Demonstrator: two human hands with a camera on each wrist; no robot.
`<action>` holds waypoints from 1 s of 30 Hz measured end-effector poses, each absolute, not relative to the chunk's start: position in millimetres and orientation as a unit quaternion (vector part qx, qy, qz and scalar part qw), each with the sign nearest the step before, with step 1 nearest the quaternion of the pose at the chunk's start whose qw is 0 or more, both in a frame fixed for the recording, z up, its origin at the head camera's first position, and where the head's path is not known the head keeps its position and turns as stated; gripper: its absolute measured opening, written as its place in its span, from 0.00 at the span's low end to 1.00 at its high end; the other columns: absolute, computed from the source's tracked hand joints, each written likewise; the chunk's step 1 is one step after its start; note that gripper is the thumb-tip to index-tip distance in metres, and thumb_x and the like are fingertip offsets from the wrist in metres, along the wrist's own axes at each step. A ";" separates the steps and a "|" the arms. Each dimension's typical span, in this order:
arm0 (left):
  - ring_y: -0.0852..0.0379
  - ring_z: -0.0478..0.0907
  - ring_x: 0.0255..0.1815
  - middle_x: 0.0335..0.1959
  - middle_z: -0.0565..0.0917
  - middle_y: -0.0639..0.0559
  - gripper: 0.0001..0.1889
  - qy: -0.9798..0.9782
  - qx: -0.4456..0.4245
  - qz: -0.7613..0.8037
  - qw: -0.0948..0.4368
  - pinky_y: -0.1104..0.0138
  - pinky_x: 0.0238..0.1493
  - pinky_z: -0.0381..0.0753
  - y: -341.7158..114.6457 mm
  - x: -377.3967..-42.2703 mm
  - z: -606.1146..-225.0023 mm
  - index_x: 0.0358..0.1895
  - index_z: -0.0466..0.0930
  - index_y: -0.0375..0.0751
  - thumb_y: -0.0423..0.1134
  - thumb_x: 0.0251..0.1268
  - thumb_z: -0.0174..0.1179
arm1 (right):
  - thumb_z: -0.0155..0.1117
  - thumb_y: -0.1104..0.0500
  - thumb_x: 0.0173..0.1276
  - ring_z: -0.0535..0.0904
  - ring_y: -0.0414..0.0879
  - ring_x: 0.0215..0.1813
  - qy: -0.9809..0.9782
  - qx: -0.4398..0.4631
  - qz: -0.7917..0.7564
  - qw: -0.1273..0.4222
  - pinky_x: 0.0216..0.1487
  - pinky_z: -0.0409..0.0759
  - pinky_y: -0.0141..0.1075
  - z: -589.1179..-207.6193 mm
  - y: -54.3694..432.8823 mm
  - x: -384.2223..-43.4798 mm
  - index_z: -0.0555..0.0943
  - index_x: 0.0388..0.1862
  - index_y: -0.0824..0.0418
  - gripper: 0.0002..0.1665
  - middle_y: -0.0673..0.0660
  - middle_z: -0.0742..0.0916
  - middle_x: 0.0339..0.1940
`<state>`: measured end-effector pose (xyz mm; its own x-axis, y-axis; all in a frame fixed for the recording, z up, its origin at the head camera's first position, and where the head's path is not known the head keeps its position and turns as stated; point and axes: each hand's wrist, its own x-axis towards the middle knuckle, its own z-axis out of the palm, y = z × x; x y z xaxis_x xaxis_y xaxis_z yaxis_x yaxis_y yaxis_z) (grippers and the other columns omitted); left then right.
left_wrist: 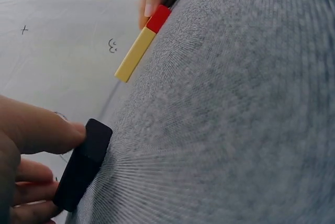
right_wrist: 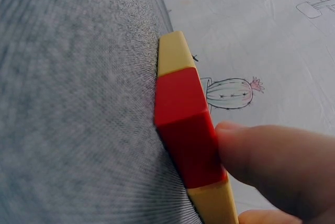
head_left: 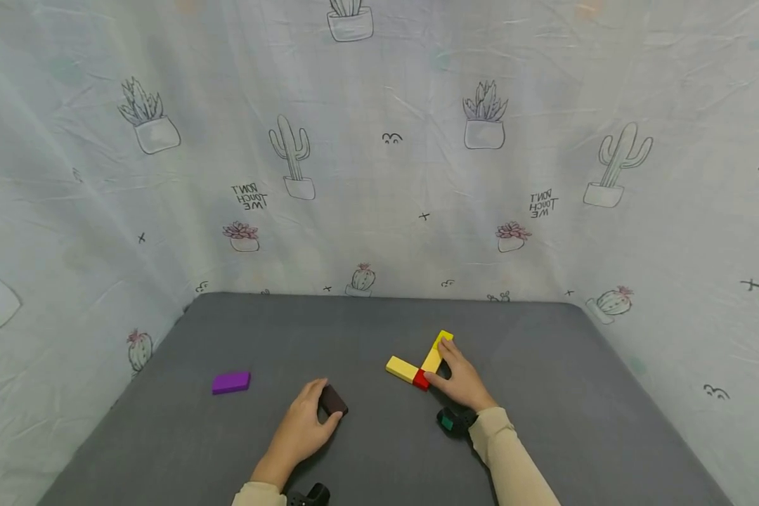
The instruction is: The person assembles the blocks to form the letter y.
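Note:
A small dark block point(head_left: 333, 400), brown-black with flat faces, lies near the middle of the table. My left hand point(head_left: 300, 425) grips it between thumb and fingers; the left wrist view shows the thumb on one end and the fingertips at the other. To the right is an L-shaped block point(head_left: 401, 369) with two yellow arms and a red corner point(right_wrist: 180, 98). My right hand point(head_left: 462, 379) holds this piece, thumb at the red corner and fingers along the farther yellow arm. Part of that arm is hidden under the fingers.
A purple block point(head_left: 230, 383) lies on the grey table point(head_left: 329, 330), left of my left hand. Behind the table hangs a pale curtain point(head_left: 379, 176) printed with cacti. Dark devices are strapped at both wrists, the right one point(head_left: 455, 422) low over the tabletop.

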<state>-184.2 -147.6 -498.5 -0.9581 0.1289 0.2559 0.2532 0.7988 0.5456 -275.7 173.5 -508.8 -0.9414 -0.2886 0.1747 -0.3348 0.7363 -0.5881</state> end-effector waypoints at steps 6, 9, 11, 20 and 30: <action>0.40 0.74 0.58 0.58 0.75 0.38 0.31 -0.951 -0.103 -0.278 0.092 0.49 0.57 0.75 -145.6 -178.7 -494.7 0.60 0.71 0.30 0.42 0.56 0.67 | 0.62 0.41 0.64 0.53 0.63 0.75 -0.932 0.167 0.320 0.039 0.69 0.57 0.59 -508.0 173.8 -272.1 0.59 0.72 0.69 0.49 0.66 0.60 0.75; 0.41 0.75 0.58 0.57 0.75 0.38 0.31 -0.950 -0.100 -0.280 0.094 0.49 0.56 0.75 -145.3 -176.6 -495.1 0.60 0.71 0.30 0.43 0.55 0.67 | 0.62 0.41 0.64 0.53 0.63 0.75 -0.932 0.166 0.320 0.038 0.70 0.57 0.59 -507.6 173.7 -269.5 0.59 0.72 0.69 0.49 0.66 0.59 0.75; 0.41 0.75 0.57 0.57 0.76 0.39 0.31 -0.950 -0.097 -0.282 0.093 0.49 0.54 0.76 -145.4 -175.2 -495.7 0.60 0.72 0.31 0.44 0.55 0.67 | 0.62 0.41 0.64 0.53 0.63 0.75 -0.932 0.166 0.320 0.036 0.69 0.57 0.60 -507.8 173.5 -267.8 0.58 0.72 0.69 0.49 0.66 0.59 0.75; 0.45 0.77 0.53 0.54 0.75 0.42 0.33 -0.945 -0.084 -0.294 0.111 0.52 0.49 0.79 -144.6 -171.8 -497.1 0.60 0.72 0.35 0.47 0.53 0.70 | 0.61 0.41 0.64 0.53 0.64 0.75 -0.933 0.164 0.318 0.035 0.69 0.57 0.60 -509.7 173.5 -264.4 0.58 0.73 0.69 0.49 0.65 0.59 0.75; 0.45 0.78 0.52 0.53 0.76 0.43 0.34 -0.938 -0.090 -0.287 0.172 0.52 0.48 0.79 -145.0 -171.0 -498.2 0.59 0.74 0.35 0.49 0.49 0.72 | 0.61 0.40 0.65 0.54 0.63 0.75 -0.933 0.167 0.316 0.034 0.69 0.58 0.60 -510.6 173.8 -265.1 0.58 0.73 0.68 0.48 0.65 0.59 0.75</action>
